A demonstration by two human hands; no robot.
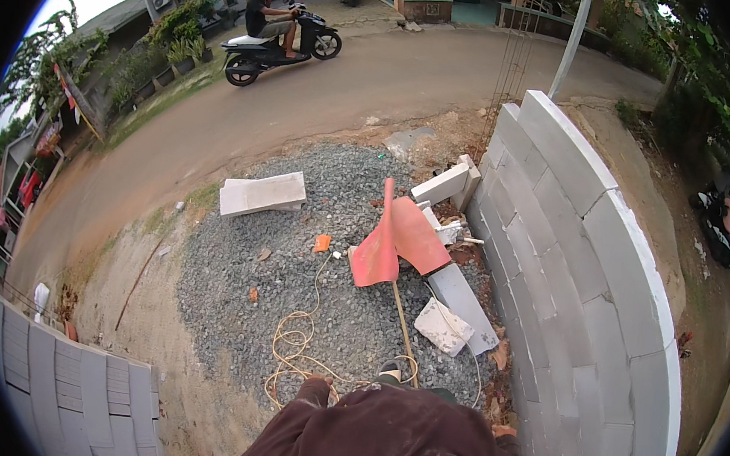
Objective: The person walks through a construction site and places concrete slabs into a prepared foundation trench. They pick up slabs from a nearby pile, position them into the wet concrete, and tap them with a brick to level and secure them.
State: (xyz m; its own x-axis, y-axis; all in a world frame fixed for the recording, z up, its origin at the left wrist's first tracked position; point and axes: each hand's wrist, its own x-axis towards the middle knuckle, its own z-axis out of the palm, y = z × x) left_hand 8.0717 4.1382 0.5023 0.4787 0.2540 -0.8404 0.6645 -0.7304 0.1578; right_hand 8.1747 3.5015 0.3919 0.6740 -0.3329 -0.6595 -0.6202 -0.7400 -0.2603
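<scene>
Low in the view, my left hand (pixel 315 388) shows just past the dark brown shirt, close to a loosely looped yellowish cord (pixel 295 334) on the gravel. Its fingers are too small and dark to read. My right hand (pixel 502 431) shows only in part beside the shirt, near the block wall; its fingers are hidden. Ahead of me a red-orange bent sheet piece (pixel 377 250), like a split traffic cone, stands over the gravel with a thin wooden stick (pixel 402 321) running from it toward my feet.
Grey gravel (pixel 225 260) spreads ahead, with pale blocks (pixel 263 194) on it. A broken white block (pixel 443 327) and a grey block (pixel 464 309) lie near the light block wall (pixel 586 245) at right. A person rides a motor scooter (pixel 280 48) on the road.
</scene>
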